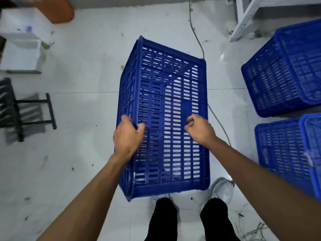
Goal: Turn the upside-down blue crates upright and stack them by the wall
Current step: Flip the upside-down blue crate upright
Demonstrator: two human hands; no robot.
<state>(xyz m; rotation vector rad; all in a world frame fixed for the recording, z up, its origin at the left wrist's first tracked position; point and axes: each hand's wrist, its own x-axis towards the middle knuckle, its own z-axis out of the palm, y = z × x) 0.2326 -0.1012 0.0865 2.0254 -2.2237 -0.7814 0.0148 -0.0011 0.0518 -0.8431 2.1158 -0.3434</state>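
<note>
The person is standing over one blue crate (pixel 166 105) in the middle of the pale floor (pixel 83 119), with its slatted, cross-ribbed base facing up toward the camera, so it is reading as not yet turned upright; its near end is hanging over the white shoes (pixel 222 188), and whether any edge is resting on the floor I cannot tell; the hands are working well apart on it, the left hand (pixel 127 134) wrapping its fingers round the crate's left edge and the right hand (pixel 199 129) curling its fingers into the slots of the upward face near the right side, so both are holding the crate; two more crates are sitting at the right, the farther crate (pixel 278 75) and the nearer crate (pixel 284 153), each showing what looks like an open rim, so they are probably already upright, though whether they are standing against a wall is out of view; by my judgement the job is running partway, with this crate needing flipping and carrying over, and any others are lying outside the picture; a grey cable (pixel 196 32) is trailing across the floor behind the crate.
</note>
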